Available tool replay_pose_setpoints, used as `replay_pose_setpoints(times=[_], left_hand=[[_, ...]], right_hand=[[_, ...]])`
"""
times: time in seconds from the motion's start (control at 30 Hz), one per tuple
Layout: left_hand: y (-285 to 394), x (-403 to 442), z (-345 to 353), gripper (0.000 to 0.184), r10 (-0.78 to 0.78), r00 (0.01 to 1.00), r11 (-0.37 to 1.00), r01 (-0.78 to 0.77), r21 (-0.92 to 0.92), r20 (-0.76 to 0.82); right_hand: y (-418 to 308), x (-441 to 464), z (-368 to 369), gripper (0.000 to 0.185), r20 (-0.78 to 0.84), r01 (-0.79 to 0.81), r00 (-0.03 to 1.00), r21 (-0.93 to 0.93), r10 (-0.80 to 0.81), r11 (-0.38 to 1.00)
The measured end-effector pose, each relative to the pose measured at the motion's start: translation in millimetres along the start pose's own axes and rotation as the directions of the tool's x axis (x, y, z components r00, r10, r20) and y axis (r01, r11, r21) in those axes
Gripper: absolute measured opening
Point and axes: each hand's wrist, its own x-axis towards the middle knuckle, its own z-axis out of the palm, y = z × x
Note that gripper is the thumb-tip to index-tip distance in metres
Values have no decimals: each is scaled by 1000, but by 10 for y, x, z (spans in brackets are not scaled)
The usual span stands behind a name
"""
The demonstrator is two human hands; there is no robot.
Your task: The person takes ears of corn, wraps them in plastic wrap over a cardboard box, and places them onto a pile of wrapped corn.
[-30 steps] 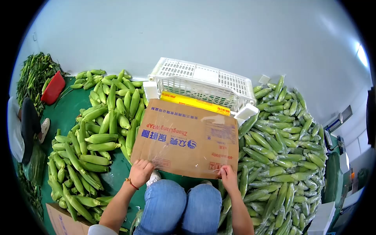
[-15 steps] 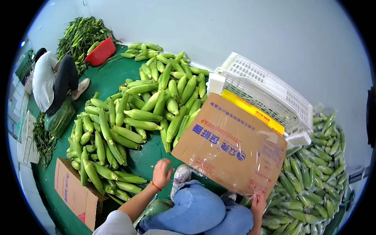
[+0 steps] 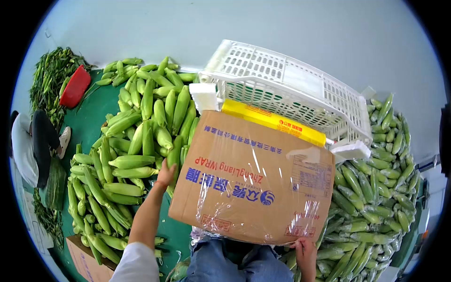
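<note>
My left hand (image 3: 166,175) is on the lower part of a green ear of corn (image 3: 174,160) at the pile's near edge, fingers closed around it. At the near right corner of a cardboard box (image 3: 244,164), my right hand (image 3: 305,245) pinches the edge of clear plastic wrap (image 3: 277,230). That wrap lies stretched over the box top, drawn from the side where a yellow wrap carton (image 3: 272,121) stands. Husked-green corn lies in a large pile (image 3: 134,160) to the left of the box.
A white plastic crate (image 3: 291,89) stands behind the box, with white foam blocks (image 3: 205,97) at its corners. Wrapped corn (image 3: 371,211) is heaped on the right. At far left are a seated person (image 3: 28,145), a red basin (image 3: 75,87) and another box (image 3: 87,261).
My left hand has moved forward from above my knee to an ear of corn in the pile. The view has turned to the right. My right hand stays at the wrap's edge.
</note>
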Motion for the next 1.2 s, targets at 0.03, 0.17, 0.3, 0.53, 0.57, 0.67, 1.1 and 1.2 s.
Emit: replay_pose_setpoints(times=[0.03, 0.17, 0.3, 0.53, 0.57, 0.67, 1.1, 1.2], left_hand=[[-80, -142, -71, 62, -26, 988, 918, 84, -387, 154], [296, -1706, -479, 54, 219, 976, 739, -162, -654, 6], [1273, -2722, -758, 67, 715, 698, 699, -716, 2, -16], [2571, -2943, 427, 69, 867, 36, -121, -952, 280, 498], [2588, -2920, 542, 68, 839, 54, -93, -966, 240, 542], [2583, -2770, 748, 66, 745, 144, 39, -984, 173, 651], [1678, -2616, 133, 9, 830, 556, 502, -784, 366, 54], [2811, -2349, 29, 10, 979, 140, 76, -928, 364, 152]], right_hand=[[19, 14, 8, 13, 9, -21, 1000, 35, 21, 999], [-60, 52, -70, 11, 37, -42, 999, 105, 38, 994], [-63, 16, -17, 11, 47, -70, 997, 154, 64, 986], [-32, -93, 47, 8, -25, -52, 998, -72, 50, 996], [-18, -87, 31, 8, -41, -30, 999, -139, 25, 990], [-401, 78, -354, 13, -65, 25, 998, 553, 13, 833], [-617, 1301, 285, 37, -272, 418, 816, -332, -510, 846], [-567, 1395, 310, 30, -272, 483, 785, -295, -557, 825]])
